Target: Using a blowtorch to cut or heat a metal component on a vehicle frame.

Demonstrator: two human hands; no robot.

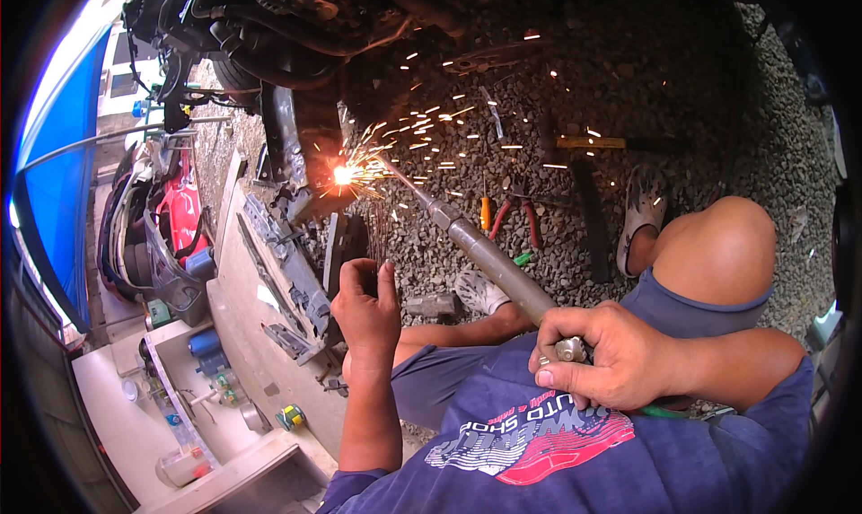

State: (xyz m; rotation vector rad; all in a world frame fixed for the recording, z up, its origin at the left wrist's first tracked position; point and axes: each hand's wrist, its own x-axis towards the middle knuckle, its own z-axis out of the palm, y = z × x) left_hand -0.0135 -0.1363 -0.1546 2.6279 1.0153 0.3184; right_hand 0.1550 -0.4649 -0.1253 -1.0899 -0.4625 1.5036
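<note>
My right hand (584, 357) is wrapped round the handle of a long metal torch (480, 254), its narrow tip angled up toward a glowing spot (343, 175) on a dark metal part (285, 146) of a vehicle, where sparks spray out. Below that spot is my left hand (364, 312), fingers curled and thumb up; faint thin streaks rise above it, and I cannot tell whether it holds a wire or those are falling sparks.
Vehicle underside (287, 29) overhead; on the gravel (736, 155), a yellow screwdriver (486, 213), red-handled pliers (530, 222), a yellow-handled tool (588, 142) and a metal block (431, 304). Left: loose metal parts (283, 263), red bumper pieces (180, 204), white bins (108, 388), blue tarp (54, 173).
</note>
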